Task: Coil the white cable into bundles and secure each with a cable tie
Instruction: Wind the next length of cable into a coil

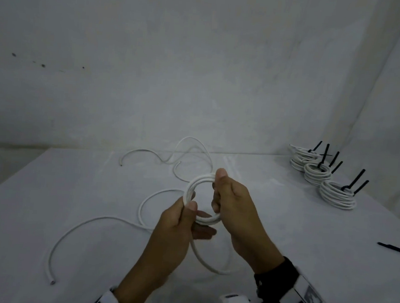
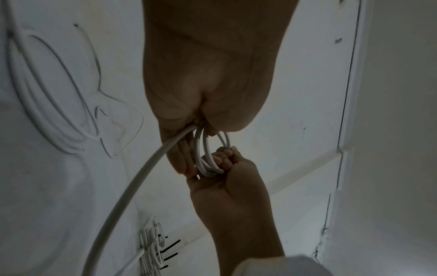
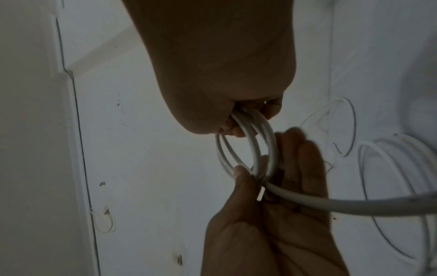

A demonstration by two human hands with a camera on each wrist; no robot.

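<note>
Coil (image 1: 200,196) of white cable is held in the air above the table (image 1: 47,199), a few turns wound, between both hands. Left hand (image 1: 176,228) pinches the near-left arc of the coil, thumb on top, fingers under; the free cable (image 1: 87,226) runs out from this grip, loops across the table and ends at a cut tip near the left front. Right hand (image 1: 235,209) grips the far-right arc, thumb pressed over the turns, fingers curled through the ring; the right wrist view shows the turns fanned apart between the two grips. Judgement: cable is light, smooth-jacketed and springy, stiff enough to hold open arcs on the table, so turns will likely spring out if either grip loosens. Best hold is across all turns at once, at two opposite points of the ring, as now; the tie should go where the turns lie tight together. Second loose cable (image 1: 170,156) lies further back on the table. No containers in view. Finished bundles (image 1: 321,177), each with a black tie sticking up, are stacked at the far right; one spare tie (image 1: 394,249) lies flat near the right edge, well apart from the hands
</note>
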